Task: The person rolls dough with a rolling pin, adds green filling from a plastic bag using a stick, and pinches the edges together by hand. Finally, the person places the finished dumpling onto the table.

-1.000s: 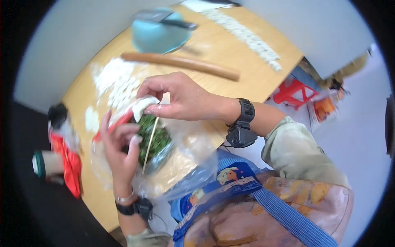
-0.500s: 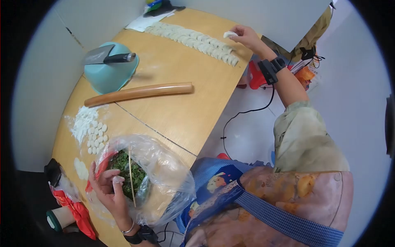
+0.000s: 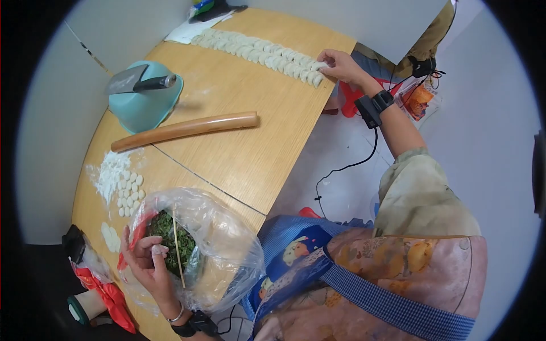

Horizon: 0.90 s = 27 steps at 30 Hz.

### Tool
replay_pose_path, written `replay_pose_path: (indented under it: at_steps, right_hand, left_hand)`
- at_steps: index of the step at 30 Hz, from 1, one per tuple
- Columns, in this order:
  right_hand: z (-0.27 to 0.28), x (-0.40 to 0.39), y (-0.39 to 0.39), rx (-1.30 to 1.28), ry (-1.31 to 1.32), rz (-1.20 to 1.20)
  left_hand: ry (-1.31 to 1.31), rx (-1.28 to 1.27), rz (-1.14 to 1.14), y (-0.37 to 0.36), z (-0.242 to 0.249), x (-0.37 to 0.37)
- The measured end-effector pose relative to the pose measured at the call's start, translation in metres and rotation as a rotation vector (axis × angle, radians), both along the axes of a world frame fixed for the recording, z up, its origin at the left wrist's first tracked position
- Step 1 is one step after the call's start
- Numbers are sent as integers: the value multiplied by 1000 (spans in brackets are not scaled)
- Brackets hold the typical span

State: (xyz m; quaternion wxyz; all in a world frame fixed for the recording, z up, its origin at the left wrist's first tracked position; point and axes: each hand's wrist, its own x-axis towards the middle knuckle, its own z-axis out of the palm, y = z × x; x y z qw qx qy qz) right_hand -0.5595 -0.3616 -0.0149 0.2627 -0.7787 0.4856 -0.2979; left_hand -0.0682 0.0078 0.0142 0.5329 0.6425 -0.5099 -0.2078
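My right hand (image 3: 340,63) reaches to the far right end of a long row of white dumplings (image 3: 261,54) on the round wooden table (image 3: 250,153). Its fingertips pinch the last dumpling (image 3: 319,67) down at the row's end. My left hand (image 3: 145,262), fingers floured and loosely curled, rests against the rim of a bowl of chopped green filling (image 3: 166,230). The bowl sits inside a clear plastic bag (image 3: 227,244), and a thin wooden stick (image 3: 178,250) lies across the filling.
A wooden rolling pin (image 3: 185,129) lies across the table's middle. Behind it is a teal bowl (image 3: 145,105) with a cleaver (image 3: 133,82) on top. Flour and several small dough pieces (image 3: 129,193) lie at the left. A red bag (image 3: 105,295) and a cup (image 3: 85,307) sit by the near-left edge.
My right hand carried a folded dumpling from above the filling bowl to the far row and lowered it onto the row's end. My left hand stayed at the bowl.
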Motion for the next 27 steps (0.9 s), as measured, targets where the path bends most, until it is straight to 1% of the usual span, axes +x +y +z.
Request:
replay_pose_path:
  at_steps: [1,4,7,10,17,19,20,22,27]
  right_hand:
    - [1,-1,0,-20,49,-9]
    - [3,-4,-1,-30,69,-22]
    - [1,-5,-5,-24,28,23]
    - [8,0,0,1,28,61]
    - [8,0,-3,-29,45,63]
    - [13,1,1,-58,150,-17]
    - [15,0,1,-58,149,-17]
    - [18,-1,1,40,224,-44]
    - [12,-3,-4,21,129,32]
  left_hand:
    - [-1,-2,-2,0,0,0]
    - [-3,-10,-11,0,-1,0]
    - [-7,-17,-24,0,0,1]
    - [22,31,-3,0,3,-1]
    - [25,42,1,0,3,-3]
    - [26,41,1,0,3,-3]
    - [21,34,0,0,3,-3]
    - [17,26,-2,0,2,-3]
    - [5,30,-19,1,2,-1]
